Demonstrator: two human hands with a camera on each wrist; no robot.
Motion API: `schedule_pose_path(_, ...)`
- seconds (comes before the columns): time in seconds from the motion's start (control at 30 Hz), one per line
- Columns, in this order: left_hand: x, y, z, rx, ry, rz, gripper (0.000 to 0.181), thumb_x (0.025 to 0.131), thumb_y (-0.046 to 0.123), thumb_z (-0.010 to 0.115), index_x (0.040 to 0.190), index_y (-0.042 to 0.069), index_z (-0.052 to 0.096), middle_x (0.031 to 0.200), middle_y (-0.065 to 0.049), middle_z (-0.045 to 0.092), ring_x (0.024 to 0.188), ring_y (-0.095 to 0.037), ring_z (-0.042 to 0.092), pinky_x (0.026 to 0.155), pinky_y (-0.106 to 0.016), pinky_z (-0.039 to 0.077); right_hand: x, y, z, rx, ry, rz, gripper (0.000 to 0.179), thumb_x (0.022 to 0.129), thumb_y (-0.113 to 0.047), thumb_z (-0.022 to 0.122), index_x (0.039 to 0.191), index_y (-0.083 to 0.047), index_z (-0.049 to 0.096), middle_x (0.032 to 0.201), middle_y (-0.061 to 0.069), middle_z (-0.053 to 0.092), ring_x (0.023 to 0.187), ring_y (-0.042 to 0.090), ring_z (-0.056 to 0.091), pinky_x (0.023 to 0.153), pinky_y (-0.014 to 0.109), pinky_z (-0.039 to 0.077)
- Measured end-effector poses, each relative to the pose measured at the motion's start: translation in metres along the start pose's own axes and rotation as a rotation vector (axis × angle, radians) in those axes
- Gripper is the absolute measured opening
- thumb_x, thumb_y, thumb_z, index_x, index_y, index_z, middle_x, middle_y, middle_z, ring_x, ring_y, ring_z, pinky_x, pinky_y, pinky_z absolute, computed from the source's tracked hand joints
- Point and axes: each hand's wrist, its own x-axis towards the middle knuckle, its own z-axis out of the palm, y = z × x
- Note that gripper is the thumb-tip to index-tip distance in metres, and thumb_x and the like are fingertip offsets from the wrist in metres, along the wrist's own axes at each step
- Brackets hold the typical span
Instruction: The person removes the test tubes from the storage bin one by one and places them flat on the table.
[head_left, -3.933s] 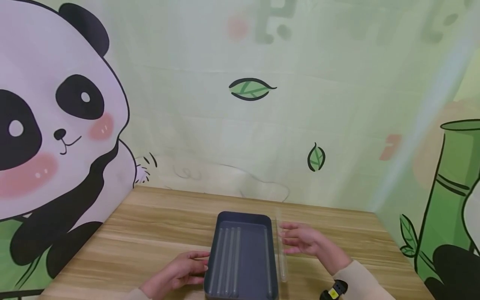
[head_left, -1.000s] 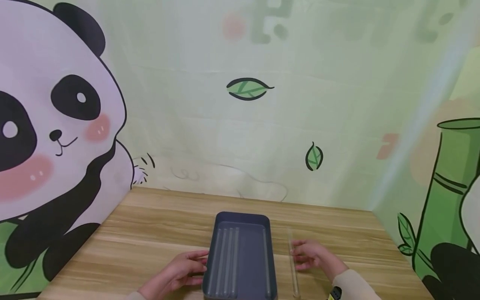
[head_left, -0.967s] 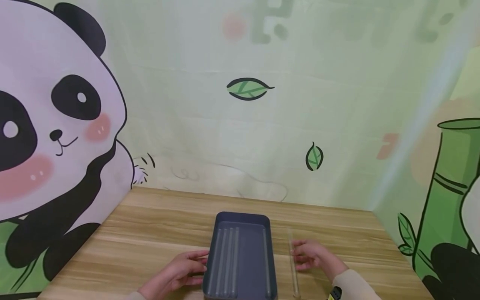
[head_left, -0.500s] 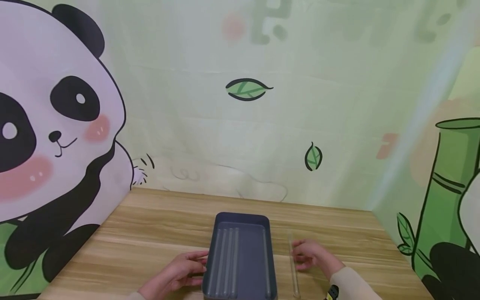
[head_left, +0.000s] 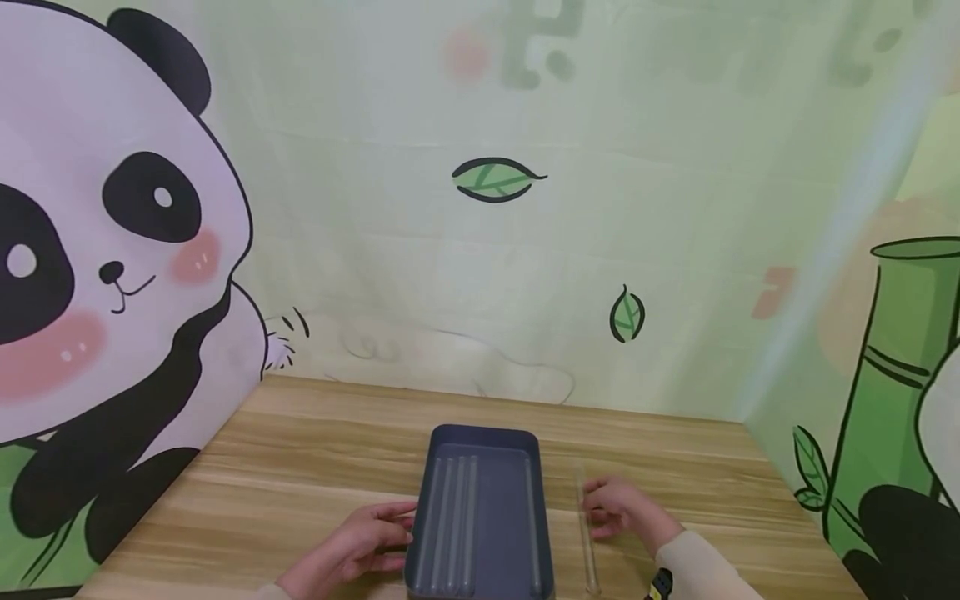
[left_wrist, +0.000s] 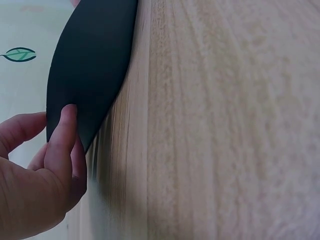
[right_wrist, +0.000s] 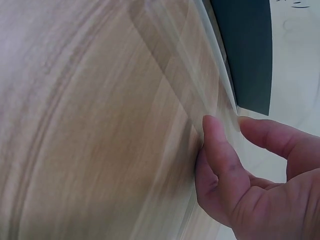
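A dark blue rectangular box (head_left: 501, 517) lies open-topped on the wooden table. Inside it, several long, narrow ridges or strips (head_left: 457, 525) run lengthwise on the left, and one more is along the right wall. My left hand (head_left: 369, 537) rests its fingertips against the box's left outer wall; in the left wrist view one fingertip (left_wrist: 70, 112) presses flat on it. To the right of the box, my right hand (head_left: 618, 507) holds a long, narrow clear plastic strip (head_left: 589, 562) by its middle. Thumb and fingers lie on either side of the strip in the right wrist view.
A wood-grain table (head_left: 322, 442) carries the box and reaches back to a printed cloth backdrop (head_left: 375, 250) with a panda and leaves. A dark wristband piece with a yellow patch (head_left: 660, 585) shows at the right sleeve.
Compared with about four seconds ago, my right hand and the clear strip have moved away from the box, rightward and nearer me. Over the last second both hands have stayed almost still.
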Motion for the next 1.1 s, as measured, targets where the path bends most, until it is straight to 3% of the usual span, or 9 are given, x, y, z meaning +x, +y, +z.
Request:
schedule_pose_path(0.37, -0.0011, -0.0026, -0.0006, -0.007, -0.026, 0.022, 0.064, 0.087, -0.005, 0.062, 0.149, -0.008, 0.044, 0.140, -0.033, 0.054, 0.095, -0.012, 0.067, 0.078, -0.036, 0.062, -0.0012, -0.0007, 0.0038, -0.050, 0.014, -0.003, 0.036, 0.089, 0.006, 0.060, 0.124, 0.009, 0.052, 0.083, 0.006, 0.053, 0.071, 0.014, 0.054, 0.060, 0.025, 0.060)
schedule_pose_path(0.83, -0.0011, -0.0011, -0.0005, 0.002, -0.025, 0.025, 0.064, 0.086, -0.005, 0.062, 0.148, -0.007, 0.045, 0.142, -0.034, 0.052, 0.096, -0.013, 0.068, 0.079, -0.038, 0.063, -0.0025, -0.0011, 0.0087, -0.093, 0.047, -0.038, 0.038, 0.088, 0.007, 0.061, 0.125, 0.014, 0.051, 0.087, 0.010, 0.053, 0.076, 0.020, 0.055, 0.063, 0.029, 0.062)
schedule_pose_path(1.1, -0.0011, -0.0002, 0.0003, -0.001, -0.023, 0.018, 0.064, 0.086, -0.006, 0.062, 0.148, -0.007, 0.045, 0.142, -0.034, 0.052, 0.096, -0.013, 0.068, 0.080, -0.038, 0.063, -0.0028, -0.0029, 0.0076, -0.116, 0.052, -0.014, 0.042, 0.090, 0.006, 0.062, 0.130, 0.013, 0.053, 0.091, 0.012, 0.057, 0.079, 0.021, 0.057, 0.065, 0.029, 0.062)
